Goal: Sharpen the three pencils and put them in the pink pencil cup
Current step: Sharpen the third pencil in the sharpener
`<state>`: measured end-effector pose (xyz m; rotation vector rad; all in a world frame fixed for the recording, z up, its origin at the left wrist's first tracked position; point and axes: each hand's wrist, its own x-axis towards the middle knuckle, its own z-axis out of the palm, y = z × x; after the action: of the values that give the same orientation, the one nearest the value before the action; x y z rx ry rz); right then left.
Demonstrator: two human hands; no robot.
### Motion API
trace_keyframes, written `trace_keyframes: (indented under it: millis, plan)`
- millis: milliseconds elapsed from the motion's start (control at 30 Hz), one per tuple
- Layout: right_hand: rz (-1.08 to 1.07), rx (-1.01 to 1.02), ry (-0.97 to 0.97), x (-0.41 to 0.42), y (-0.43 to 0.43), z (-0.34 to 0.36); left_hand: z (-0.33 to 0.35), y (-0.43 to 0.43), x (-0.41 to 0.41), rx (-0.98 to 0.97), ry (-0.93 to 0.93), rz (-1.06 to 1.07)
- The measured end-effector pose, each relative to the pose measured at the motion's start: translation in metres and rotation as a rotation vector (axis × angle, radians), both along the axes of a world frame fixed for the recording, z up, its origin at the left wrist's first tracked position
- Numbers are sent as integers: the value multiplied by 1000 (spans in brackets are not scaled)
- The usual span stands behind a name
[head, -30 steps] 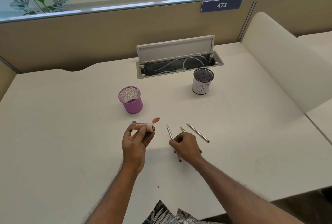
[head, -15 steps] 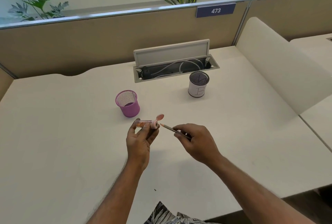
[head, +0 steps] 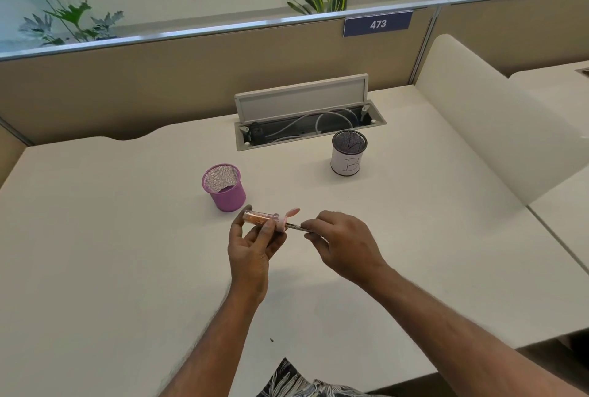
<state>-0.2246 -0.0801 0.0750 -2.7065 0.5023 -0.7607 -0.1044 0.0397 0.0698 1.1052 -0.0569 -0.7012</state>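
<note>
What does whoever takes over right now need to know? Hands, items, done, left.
Left hand: holds the sharpener, flap open.
Right hand: holds a pencil, tip at the sharpener's mouth.
Pink pencil cup: upright beyond the left hand, no pencils in it.
Other two pencils: not visible.
Done: none in the cup.
Left: sharpen all three, drop them in the pink cup.

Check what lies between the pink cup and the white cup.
Only bare desk lies between the pink cup and the white cup, as the head view shows.
</note>
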Motion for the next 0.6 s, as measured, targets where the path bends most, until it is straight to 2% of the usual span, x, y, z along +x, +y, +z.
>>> trace_keyframes:
  millis: [233, 367, 467, 533, 600]
  plan:
    - [71, -194, -138, 2, -10, -6, 11, -9, -9, -110, 40, 60]
    - [87, -64, -134, -1, -11, -4, 14, -9, -10, -130, 11, 31]
    - [95, 225, -92, -1, -11, 3, 15, -7, -7, -133, 5, -8]
    - [86, 599, -3, 1, -13, 10, 15, -6, -5, -136, 0, -36]
    - [102, 1057, 91, 0, -18, 20, 15, -4, -2, -139, -15, -75]
